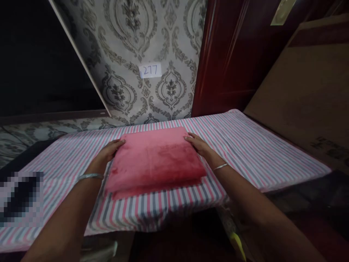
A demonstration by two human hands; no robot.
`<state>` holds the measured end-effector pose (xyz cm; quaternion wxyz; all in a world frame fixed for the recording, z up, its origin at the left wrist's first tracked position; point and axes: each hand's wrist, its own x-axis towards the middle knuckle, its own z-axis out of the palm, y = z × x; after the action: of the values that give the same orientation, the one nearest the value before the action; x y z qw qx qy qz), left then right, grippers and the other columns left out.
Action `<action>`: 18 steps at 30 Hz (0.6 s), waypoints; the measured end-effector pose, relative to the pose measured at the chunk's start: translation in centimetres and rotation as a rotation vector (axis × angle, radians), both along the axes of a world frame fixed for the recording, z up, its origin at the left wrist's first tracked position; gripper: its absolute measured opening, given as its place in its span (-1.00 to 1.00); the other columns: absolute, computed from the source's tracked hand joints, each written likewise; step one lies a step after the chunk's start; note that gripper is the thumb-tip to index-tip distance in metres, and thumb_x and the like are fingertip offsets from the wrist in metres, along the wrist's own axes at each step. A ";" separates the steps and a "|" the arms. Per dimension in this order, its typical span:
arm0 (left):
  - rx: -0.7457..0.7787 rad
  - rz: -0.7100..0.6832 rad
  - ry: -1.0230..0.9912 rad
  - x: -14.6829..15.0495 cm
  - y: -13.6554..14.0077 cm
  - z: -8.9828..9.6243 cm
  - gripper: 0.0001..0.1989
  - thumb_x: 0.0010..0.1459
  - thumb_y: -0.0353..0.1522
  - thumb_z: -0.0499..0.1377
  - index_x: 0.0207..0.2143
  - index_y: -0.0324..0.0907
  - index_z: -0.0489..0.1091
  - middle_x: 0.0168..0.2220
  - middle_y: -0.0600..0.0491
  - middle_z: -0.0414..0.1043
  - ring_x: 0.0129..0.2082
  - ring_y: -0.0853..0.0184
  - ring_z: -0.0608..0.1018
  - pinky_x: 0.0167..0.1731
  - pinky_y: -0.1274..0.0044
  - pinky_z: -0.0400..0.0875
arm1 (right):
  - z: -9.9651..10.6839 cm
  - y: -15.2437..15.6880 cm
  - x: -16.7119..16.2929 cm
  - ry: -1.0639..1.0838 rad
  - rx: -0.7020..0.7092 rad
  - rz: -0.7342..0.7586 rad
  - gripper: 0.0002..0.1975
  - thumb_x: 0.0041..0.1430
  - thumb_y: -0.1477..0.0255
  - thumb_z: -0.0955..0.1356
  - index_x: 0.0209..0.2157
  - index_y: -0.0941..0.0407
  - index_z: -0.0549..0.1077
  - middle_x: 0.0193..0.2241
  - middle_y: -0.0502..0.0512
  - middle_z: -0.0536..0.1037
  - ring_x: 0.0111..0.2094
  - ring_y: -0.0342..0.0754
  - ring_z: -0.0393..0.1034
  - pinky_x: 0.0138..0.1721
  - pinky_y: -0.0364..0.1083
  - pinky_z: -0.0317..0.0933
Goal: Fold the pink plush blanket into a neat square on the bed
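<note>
A folded pink plush cloth lies in a thick, roughly rectangular stack on the striped tablecloth. Its pile shows darker red patches on the right and along the front. My left hand grips the far left edge, thumb on top and the other fingers partly hidden beyond the side. At the far right corner my right hand holds the opposite edge in the same way, its thumb resting on top. The layers show at the front edge, slightly uneven.
Behind the table rises a patterned wall with a paper label reading 277. A large dark screen hangs at the left. A cardboard box stands at the right by a dark red door. Something yellow is below the front edge.
</note>
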<state>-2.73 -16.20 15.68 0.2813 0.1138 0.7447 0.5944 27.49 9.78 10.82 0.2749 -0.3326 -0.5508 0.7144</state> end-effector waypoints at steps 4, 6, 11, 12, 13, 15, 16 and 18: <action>-0.042 -0.060 -0.003 3.3 -4.6 -0.5 -0.26 -0.18 -0.28 0.51 0.09 -0.22 0.41 -0.09 -0.16 0.59 -0.20 0.17 0.63 -0.24 0.46 0.56 | -0.5 -2.6 4.4 0.064 -0.035 0.144 -0.36 0.07 0.31 0.48 0.18 0.09 0.34 -0.05 0.17 0.62 -0.13 0.08 0.56 -0.11 0.02 0.46; -0.045 -0.129 0.004 5.6 -6.9 -1.1 -0.26 -0.22 -0.20 0.52 0.05 -0.19 0.43 -0.05 -0.16 0.58 -0.14 0.10 0.63 -0.22 0.43 0.58 | -0.9 -4.1 6.0 0.071 -0.059 0.160 -0.31 0.04 0.29 0.50 0.20 0.09 0.33 -0.03 0.18 0.62 -0.10 0.10 0.55 -0.07 0.04 0.45; 0.016 -0.095 0.124 9.4 -9.0 -3.1 -0.39 -0.25 -0.13 0.47 -0.12 -0.17 0.50 -0.19 -0.06 0.62 -0.13 0.05 0.63 -0.20 0.39 0.58 | -1.2 -7.0 7.3 0.121 -0.023 0.148 -0.33 -0.06 0.21 0.52 0.10 0.11 0.43 -0.07 0.16 0.64 -0.11 0.12 0.55 -0.05 0.04 0.41; 0.033 -0.068 0.115 9.5 -9.0 -3.4 -0.40 -0.26 -0.13 0.45 -0.13 -0.17 0.50 -0.23 -0.05 0.62 -0.15 0.06 0.63 -0.22 0.40 0.58 | -1.1 -7.2 7.4 0.134 -0.019 0.132 -0.36 -0.07 0.19 0.52 0.06 0.11 0.46 -0.09 0.15 0.64 -0.12 0.11 0.54 -0.05 0.03 0.40; 0.047 -0.039 0.100 9.5 -9.0 -3.8 -0.40 -0.27 -0.13 0.45 -0.13 -0.17 0.49 -0.25 -0.03 0.62 -0.17 0.08 0.63 -0.24 0.41 0.58 | -1.0 -7.5 7.6 0.151 -0.014 0.115 -0.40 -0.06 0.17 0.51 0.03 0.10 0.48 -0.10 0.14 0.64 -0.13 0.10 0.54 -0.05 0.01 0.39; 0.053 0.016 0.069 9.2 -9.3 -4.5 -0.39 -0.28 -0.12 0.43 -0.14 -0.17 0.49 -0.29 0.00 0.60 -0.21 0.12 0.63 -0.28 0.45 0.56 | -1.0 -7.8 8.3 0.184 0.007 0.080 -0.51 0.00 0.14 0.46 -0.06 0.10 0.53 -0.12 0.12 0.64 -0.14 0.07 0.52 -0.07 -0.01 0.38; 0.041 0.041 0.062 9.1 -9.6 -4.8 -0.40 -0.27 -0.10 0.43 -0.14 -0.17 0.49 -0.30 0.01 0.59 -0.23 0.15 0.62 -0.29 0.47 0.55 | -1.2 -8.0 8.8 0.180 0.021 0.069 -0.56 0.03 0.13 0.43 -0.11 0.10 0.54 -0.15 0.11 0.65 -0.18 0.05 0.51 -0.11 -0.03 0.37; -0.015 0.091 0.093 8.9 -10.6 -5.5 -0.41 -0.25 -0.04 0.40 -0.17 -0.17 0.49 -0.31 0.01 0.59 -0.23 0.17 0.61 -0.29 0.47 0.53 | -1.9 -8.4 10.0 0.102 0.061 0.082 -0.62 0.02 0.16 0.40 -0.18 0.10 0.57 -0.21 0.08 0.65 -0.29 0.00 0.47 -0.25 -0.06 0.35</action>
<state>6.21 -26.75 10.17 0.2199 0.1050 0.7657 0.5953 37.52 1.40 8.92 0.2833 -0.2645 -0.5706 0.7240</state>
